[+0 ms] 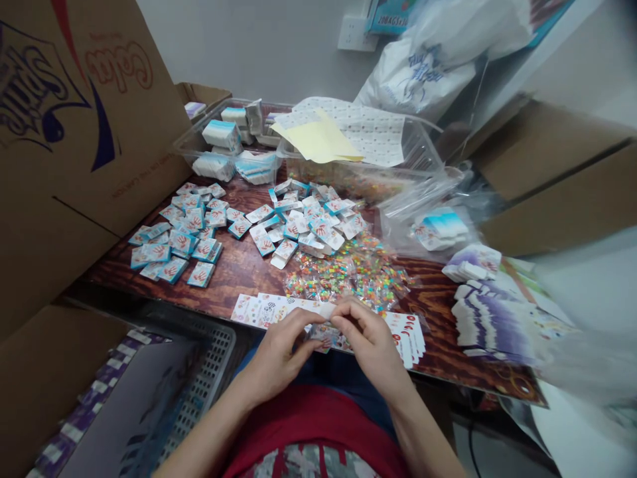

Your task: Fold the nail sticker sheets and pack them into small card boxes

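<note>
My left hand and my right hand meet at the near edge of a dark wooden table. Both pinch a small clear packet of coloured beads between thumbs and fingertips. Just beyond them lies a strip of printed paper cards and a fanned stack of white cards. A heap of clear packets with coloured beads sits behind the hands. Further back lie several small blue-and-white cards with red handprints, spread in two piles.
Clear plastic tubs with card bundles and yellow and white sheets stand at the back. Purple-white card stacks lie on the right. Cardboard boxes flank both sides. A grey plastic crate sits lower left. Plastic bags lie right of centre.
</note>
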Demonstrator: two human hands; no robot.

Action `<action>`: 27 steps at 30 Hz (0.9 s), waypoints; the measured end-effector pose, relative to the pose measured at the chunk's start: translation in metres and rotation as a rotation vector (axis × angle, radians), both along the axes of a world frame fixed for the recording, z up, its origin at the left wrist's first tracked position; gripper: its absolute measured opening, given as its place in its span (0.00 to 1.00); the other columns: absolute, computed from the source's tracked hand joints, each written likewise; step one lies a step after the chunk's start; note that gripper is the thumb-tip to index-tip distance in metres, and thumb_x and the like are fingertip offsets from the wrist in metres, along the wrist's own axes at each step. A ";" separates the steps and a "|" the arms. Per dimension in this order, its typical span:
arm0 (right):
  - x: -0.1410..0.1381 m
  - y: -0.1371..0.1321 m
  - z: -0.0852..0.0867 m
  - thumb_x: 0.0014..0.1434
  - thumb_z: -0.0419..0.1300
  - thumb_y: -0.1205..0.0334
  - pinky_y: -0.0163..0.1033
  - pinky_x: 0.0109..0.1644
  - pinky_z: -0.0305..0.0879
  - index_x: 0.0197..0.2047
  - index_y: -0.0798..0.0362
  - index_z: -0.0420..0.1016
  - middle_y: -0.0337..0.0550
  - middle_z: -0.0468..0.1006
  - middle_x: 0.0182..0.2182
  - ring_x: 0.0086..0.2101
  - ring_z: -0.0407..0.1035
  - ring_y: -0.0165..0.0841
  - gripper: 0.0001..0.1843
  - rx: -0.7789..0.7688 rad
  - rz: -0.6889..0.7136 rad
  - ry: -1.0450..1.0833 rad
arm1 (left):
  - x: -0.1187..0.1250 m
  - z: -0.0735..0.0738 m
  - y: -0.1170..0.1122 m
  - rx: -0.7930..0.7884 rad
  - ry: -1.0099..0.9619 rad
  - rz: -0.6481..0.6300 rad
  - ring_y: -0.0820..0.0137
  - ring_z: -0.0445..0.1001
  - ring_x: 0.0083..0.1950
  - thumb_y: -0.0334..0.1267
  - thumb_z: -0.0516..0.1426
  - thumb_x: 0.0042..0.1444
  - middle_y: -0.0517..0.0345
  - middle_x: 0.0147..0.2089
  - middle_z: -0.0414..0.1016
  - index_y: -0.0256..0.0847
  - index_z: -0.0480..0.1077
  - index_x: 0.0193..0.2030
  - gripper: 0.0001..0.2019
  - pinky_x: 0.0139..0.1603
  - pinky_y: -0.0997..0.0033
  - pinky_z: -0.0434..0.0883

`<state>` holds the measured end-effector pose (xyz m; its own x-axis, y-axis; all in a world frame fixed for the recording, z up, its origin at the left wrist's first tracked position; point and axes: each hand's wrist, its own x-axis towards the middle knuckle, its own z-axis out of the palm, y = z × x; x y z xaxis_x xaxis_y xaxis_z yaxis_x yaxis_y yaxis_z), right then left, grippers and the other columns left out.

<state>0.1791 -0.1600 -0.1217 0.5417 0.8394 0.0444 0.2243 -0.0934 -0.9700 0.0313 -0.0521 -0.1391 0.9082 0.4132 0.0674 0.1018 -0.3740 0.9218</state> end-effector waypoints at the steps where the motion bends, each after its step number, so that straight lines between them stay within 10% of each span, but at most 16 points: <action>1: -0.001 0.000 0.000 0.62 0.56 0.62 0.38 0.37 0.58 0.28 0.50 0.68 0.39 0.67 0.29 0.33 0.63 0.35 0.10 0.003 -0.013 0.017 | 0.000 0.000 0.000 -0.004 0.001 0.004 0.73 0.69 0.38 0.34 0.55 0.64 0.59 0.44 0.71 0.46 0.67 0.54 0.12 0.41 0.72 0.66; 17: -0.010 0.001 -0.005 0.62 0.57 0.53 0.34 0.25 0.64 0.32 0.50 0.69 0.43 0.71 0.39 0.28 0.63 0.31 0.11 -0.002 -0.154 0.209 | -0.002 -0.002 0.000 -0.015 -0.030 0.017 0.74 0.68 0.36 0.34 0.56 0.64 0.60 0.43 0.70 0.47 0.66 0.54 0.12 0.40 0.73 0.65; 27: -0.002 -0.004 0.007 0.65 0.56 0.60 0.40 0.45 0.61 0.30 0.49 0.70 0.42 0.73 0.36 0.41 0.67 0.39 0.10 0.006 0.059 -0.095 | -0.002 -0.006 -0.003 -0.188 0.035 0.103 0.73 0.70 0.34 0.38 0.59 0.61 0.59 0.40 0.72 0.43 0.68 0.52 0.13 0.35 0.74 0.67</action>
<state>0.1775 -0.1641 -0.1151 0.4845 0.8692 0.0988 0.3205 -0.0712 -0.9446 0.0296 -0.0556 -0.1450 0.8608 0.5064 -0.0500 0.1634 -0.1819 0.9696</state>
